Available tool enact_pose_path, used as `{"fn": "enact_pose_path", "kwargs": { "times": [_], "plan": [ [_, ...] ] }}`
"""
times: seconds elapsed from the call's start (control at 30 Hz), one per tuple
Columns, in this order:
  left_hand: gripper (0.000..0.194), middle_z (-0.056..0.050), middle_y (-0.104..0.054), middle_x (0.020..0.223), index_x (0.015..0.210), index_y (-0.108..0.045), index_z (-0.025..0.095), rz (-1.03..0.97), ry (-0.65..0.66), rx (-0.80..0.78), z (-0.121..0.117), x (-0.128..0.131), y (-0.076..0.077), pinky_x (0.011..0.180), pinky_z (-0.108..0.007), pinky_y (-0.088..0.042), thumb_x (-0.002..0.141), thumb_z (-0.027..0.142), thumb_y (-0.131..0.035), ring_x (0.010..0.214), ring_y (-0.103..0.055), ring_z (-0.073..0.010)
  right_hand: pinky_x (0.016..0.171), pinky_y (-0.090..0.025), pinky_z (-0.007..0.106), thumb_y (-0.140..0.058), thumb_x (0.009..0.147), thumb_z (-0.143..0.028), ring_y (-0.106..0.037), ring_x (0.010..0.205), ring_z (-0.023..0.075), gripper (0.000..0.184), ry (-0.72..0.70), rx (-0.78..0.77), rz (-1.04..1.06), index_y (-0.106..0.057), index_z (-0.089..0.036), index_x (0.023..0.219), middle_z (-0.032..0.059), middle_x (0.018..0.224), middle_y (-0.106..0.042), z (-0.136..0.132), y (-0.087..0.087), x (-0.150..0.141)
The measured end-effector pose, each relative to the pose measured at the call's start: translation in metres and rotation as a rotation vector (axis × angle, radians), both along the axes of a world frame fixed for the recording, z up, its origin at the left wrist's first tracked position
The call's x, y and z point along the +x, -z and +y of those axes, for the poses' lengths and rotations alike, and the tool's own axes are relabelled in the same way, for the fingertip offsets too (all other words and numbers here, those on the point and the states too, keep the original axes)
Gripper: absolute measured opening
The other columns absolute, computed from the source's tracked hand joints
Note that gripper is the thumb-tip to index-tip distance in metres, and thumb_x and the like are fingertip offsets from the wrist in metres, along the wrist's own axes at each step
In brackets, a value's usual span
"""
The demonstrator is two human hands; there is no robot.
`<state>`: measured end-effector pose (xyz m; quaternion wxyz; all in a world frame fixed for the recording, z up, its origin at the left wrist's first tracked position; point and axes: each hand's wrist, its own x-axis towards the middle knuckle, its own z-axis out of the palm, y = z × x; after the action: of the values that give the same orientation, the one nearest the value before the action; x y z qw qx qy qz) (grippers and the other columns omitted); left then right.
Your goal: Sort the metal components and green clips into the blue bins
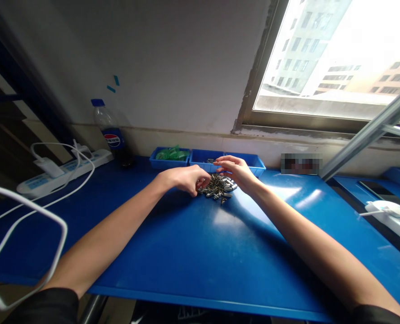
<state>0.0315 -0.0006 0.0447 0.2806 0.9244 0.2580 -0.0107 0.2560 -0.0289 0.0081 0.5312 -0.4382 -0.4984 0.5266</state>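
A pile of small metal pieces (219,188), dark and silvery, lies on the blue table (200,252). My left hand (189,179) is at the pile's left edge with its fingers curled in; whatever they may hold is hidden. Above the pile's right side hovers my right hand (238,173), its fingers stretched loosely to the left and apart, with nothing visible in them. Behind the hands stands a blue middle bin (196,170) with a few small pieces inside. The blue right bin (260,164) is partly covered by my right hand.
A blue left bin (153,163) holds green plastic pieces (171,153). At the back left are a cola bottle (114,135) and a white power strip (34,185) with a looping white cable (63,238). A metal bar (362,135) slants at right, near another power strip (397,220).
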Motion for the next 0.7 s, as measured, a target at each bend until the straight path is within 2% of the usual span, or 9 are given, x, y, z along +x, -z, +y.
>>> {"fn": "enact_pose_path", "kwargs": {
  "times": [0.1,0.2,0.3,0.4,0.5,0.7],
  "plan": [
    [0.024,0.002,-0.066,0.075,0.081,-0.064,0.018,-0.063,-0.018,-0.020,0.003,-0.005,-0.005,0.057,-0.023,-0.041,0.061,0.007,-0.068,0.068,-0.061,-0.0149,0.069,-0.056,0.025,-0.084,0.075,-0.032,-0.070,0.075,0.0143,0.022,-0.011,0.006,-0.031,-0.077,-0.019,0.092,0.0074,0.097,-0.081,0.001,0.001,0.001],
    [0.024,0.000,-0.070,0.082,0.088,-0.064,0.018,-0.209,-0.069,-0.011,0.006,-0.006,-0.006,0.066,-0.023,-0.049,0.066,0.010,-0.068,0.075,-0.066,-0.0156,0.068,-0.055,0.025,-0.084,0.076,-0.034,-0.069,0.073,0.0142,0.025,-0.024,0.038,-0.109,-0.077,-0.019,0.094,0.0064,0.089,-0.080,0.002,0.003,0.004],
    [0.031,0.001,-0.068,0.084,0.098,-0.057,0.020,-0.386,-0.167,0.061,0.007,-0.003,-0.002,0.070,-0.024,-0.052,0.070,0.011,-0.067,0.075,-0.066,-0.0143,0.067,-0.053,0.026,-0.082,0.079,-0.037,-0.068,0.069,0.0139,0.028,-0.059,0.084,-0.204,-0.078,-0.019,0.100,0.0049,0.086,-0.080,-0.001,0.005,0.008],
    [0.040,0.003,-0.063,0.083,0.103,-0.049,0.022,-0.473,-0.231,0.131,0.004,0.004,0.004,0.066,-0.023,-0.051,0.070,0.009,-0.068,0.072,-0.063,-0.0127,0.071,-0.054,0.028,-0.083,0.080,-0.040,-0.070,0.074,0.0154,0.036,-0.128,0.114,-0.244,-0.079,-0.020,0.109,0.0053,0.091,-0.081,-0.009,0.006,0.011],
    [0.042,0.003,-0.059,0.084,0.104,-0.045,0.023,-0.520,-0.217,0.137,-0.002,0.014,0.010,0.066,-0.023,-0.052,0.072,0.010,-0.069,0.072,-0.063,-0.0126,0.076,-0.055,0.030,-0.085,0.079,-0.042,-0.071,0.078,0.0170,0.041,-0.165,0.124,-0.240,-0.079,-0.020,0.113,0.0051,0.092,-0.081,-0.020,0.009,0.012],
    [0.037,0.003,-0.058,0.085,0.103,-0.045,0.023,-0.544,-0.167,0.149,-0.012,0.034,0.019,0.067,-0.024,-0.052,0.077,0.014,-0.070,0.072,-0.062,-0.0124,0.074,-0.056,0.032,-0.087,0.076,-0.046,-0.069,0.073,0.0173,0.033,-0.090,0.157,-0.218,-0.084,-0.019,0.094,0.0047,0.081,-0.079,-0.034,0.017,0.014]
  ]
}}
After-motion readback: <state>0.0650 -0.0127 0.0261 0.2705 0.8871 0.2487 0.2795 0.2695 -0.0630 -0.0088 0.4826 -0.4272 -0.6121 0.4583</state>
